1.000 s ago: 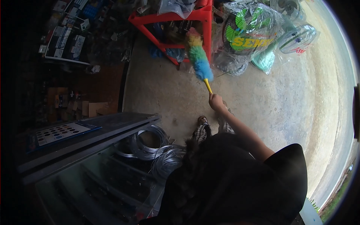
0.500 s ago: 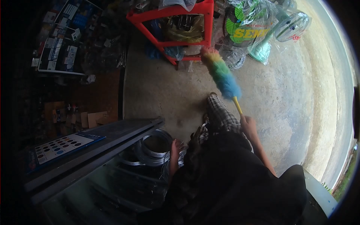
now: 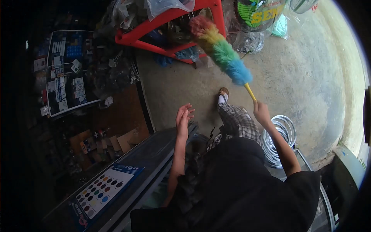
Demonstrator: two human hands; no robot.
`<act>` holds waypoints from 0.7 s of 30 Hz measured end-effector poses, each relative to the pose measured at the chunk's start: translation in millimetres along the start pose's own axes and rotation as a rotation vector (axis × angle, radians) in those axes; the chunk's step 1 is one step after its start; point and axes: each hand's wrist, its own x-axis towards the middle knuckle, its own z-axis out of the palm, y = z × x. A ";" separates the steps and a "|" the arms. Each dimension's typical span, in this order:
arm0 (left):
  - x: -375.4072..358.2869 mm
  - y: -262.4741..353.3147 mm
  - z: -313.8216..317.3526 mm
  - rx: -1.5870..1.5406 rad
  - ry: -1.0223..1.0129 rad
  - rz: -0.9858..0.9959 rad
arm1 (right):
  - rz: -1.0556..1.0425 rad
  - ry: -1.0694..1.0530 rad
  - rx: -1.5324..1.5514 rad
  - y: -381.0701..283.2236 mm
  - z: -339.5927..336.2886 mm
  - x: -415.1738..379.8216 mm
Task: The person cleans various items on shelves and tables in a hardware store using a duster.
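Observation:
My right hand (image 3: 262,112) is wrapped round the yellow handle of a rainbow feather duster (image 3: 226,56). The duster slants up and to the left, and its pink tip overlaps the front of a red rack (image 3: 166,48) filled with plastic-wrapped goods; whether it touches cannot be made out. My left hand (image 3: 183,117) is raised beside the dark counter edge, fingers apart and holding nothing. Below it on the counter lies a colour chart (image 3: 104,191) with rows of coloured dots.
A coil of silvery wire or hose (image 3: 279,141) lies by my right arm, near a glass case. Cardboard boxes (image 3: 127,141) and a display board with small packets (image 3: 73,73) are at left. Plastic-wrapped goods (image 3: 257,15) stand at the back right. Concrete floor (image 3: 301,85) stretches ahead.
I have moved forward. The duster has swung up and left across the red rack, and my left hand has risen away from a wire coil. The coil at right has come into view.

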 end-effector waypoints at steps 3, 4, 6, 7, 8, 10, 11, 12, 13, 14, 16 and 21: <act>-32.1 -91.0 -28.8 0.134 -0.009 -0.633 | 0.090 -0.012 0.019 -5.3 -45.7 -47.0; -46.7 -135.4 -47.9 0.229 -0.043 -0.745 | 0.102 -0.017 0.029 -11.2 -50.5 -53.5; -55.4 -204.5 -85.7 0.436 -0.272 -0.446 | 0.110 -0.009 0.112 -40.0 -46.0 -43.7; -41.5 -180.8 -77.7 0.306 -0.302 -0.520 | 0.057 0.018 0.215 -61.0 -38.5 -27.5; -35.6 -156.3 -68.3 0.326 -0.251 -0.575 | 0.052 -0.003 0.271 -69.9 -22.0 -3.5; -10.0 -87.2 -40.2 0.268 -0.165 -0.589 | 0.041 -0.008 0.407 -106.3 17.0 58.6; 5.2 -75.7 -41.8 0.195 -0.130 -0.551 | 0.007 0.027 0.394 -125.3 42.3 94.5; 12.9 -70.3 -46.3 0.121 -0.093 -0.516 | 0.004 0.039 0.336 -136.8 79.5 132.0; 17.0 -71.2 -53.3 0.136 -0.067 -0.476 | 0.030 0.002 0.288 -148.8 115.5 155.8; 22.6 -74.5 -61.4 0.153 -0.045 -0.434 | 0.059 0.040 0.324 -155.3 151.6 163.8; 30.8 -71.1 -71.7 0.217 -0.026 -0.407 | 0.080 0.067 0.386 -168.7 157.8 141.4; -21.7 -97.2 -103.1 0.184 0.018 -0.562 | 0.133 -0.078 0.392 -133.3 147.4 86.3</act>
